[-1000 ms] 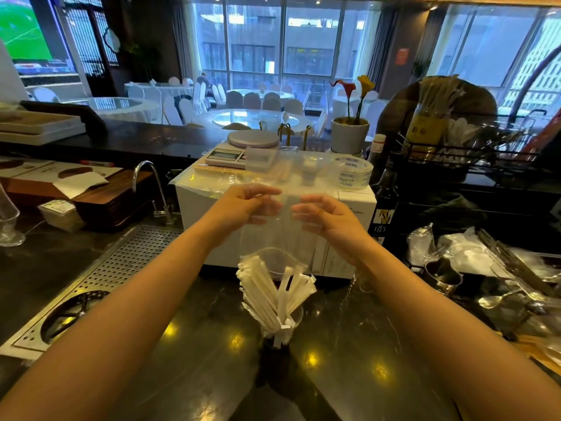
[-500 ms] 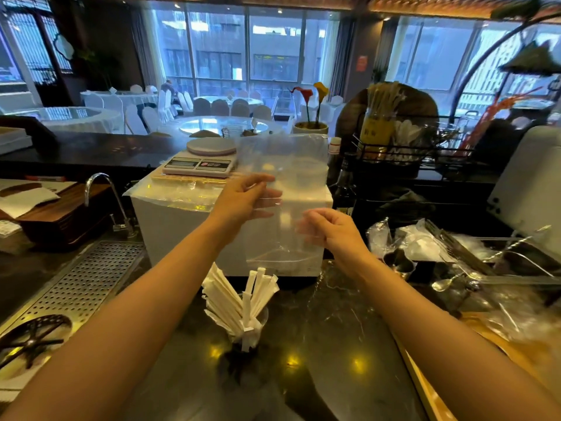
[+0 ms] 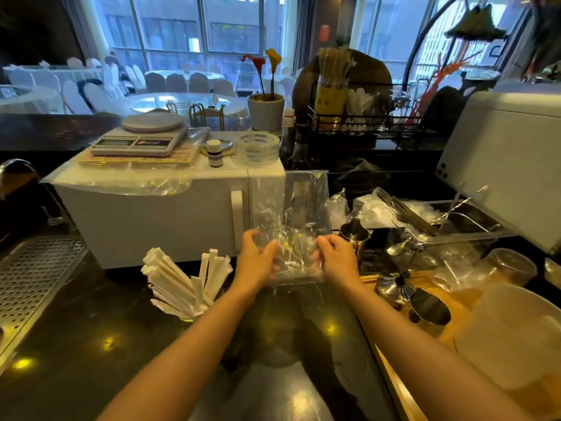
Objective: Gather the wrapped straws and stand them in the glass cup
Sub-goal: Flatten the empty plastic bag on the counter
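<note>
Gripping the clear bag [image 3: 291, 226], both hands [image 3: 257, 262] flank open countertop [image 3: 121, 344].

We are seeing one fanned bunch of white paper-wrapped straws [image 3: 185, 284], too many to count exactly, one crinkled clear plastic bag [image 3: 291, 226], two bare hands, left [image 3: 258, 262] and right [image 3: 335, 259], one white digital kitchen scale [image 3: 142, 138] and one white flowerpot [image 3: 266, 112].
</note>
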